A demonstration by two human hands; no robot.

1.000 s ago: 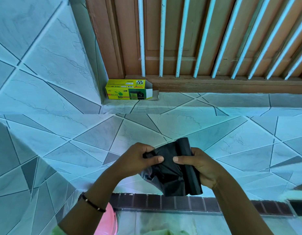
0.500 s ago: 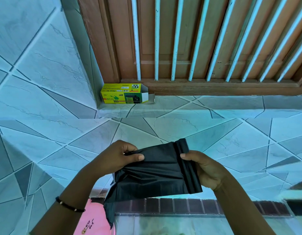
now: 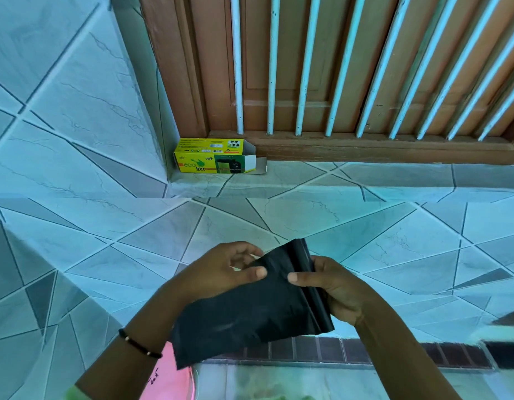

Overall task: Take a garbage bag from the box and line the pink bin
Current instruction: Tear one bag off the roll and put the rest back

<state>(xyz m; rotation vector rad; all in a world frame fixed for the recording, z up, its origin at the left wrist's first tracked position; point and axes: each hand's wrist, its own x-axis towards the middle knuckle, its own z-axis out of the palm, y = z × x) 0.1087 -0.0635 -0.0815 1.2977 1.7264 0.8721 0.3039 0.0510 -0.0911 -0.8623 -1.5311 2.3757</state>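
Note:
A black garbage bag [image 3: 250,310], still partly folded, hangs between both hands in front of the tiled wall. My left hand [image 3: 221,269] pinches its upper left part between thumb and fingers. My right hand [image 3: 330,287] grips the folded right edge, thumb on the front. The yellow and green bag box [image 3: 212,157] lies on the tiled ledge at the left end, its right flap open. A piece of the pink bin [image 3: 169,379] shows at the bottom edge, below my left wrist and the bag's lower corner.
A brown wooden window frame [image 3: 365,148] with white bars [image 3: 273,67] rises behind the ledge. A tiled side wall [image 3: 62,96] closes the left. A band of dark brown tiles [image 3: 351,350] runs under the hands.
The bag was spread wider half a second ago; now my hands are close together again, thumbs almost touching, and the camera has tilted down a little.

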